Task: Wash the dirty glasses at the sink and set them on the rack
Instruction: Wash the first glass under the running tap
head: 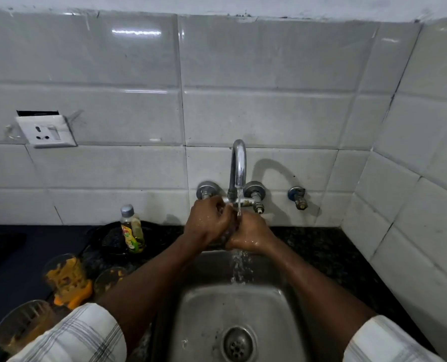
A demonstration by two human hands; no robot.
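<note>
Three dirty glasses (21, 327) left of the sink (204, 309) wait unwashed, while left hand (208, 222) and right hand (251, 235) clasp a fourth glass (229, 234) over it.

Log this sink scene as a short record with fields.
tap: running, stream falls onto the hands
left hand: curled round what seems a glass, mostly hidden
right hand: grips the same glass
dirty glasses: three on the counter, left of the sink
soap bottle: upright behind them
rack: not in view
</note>
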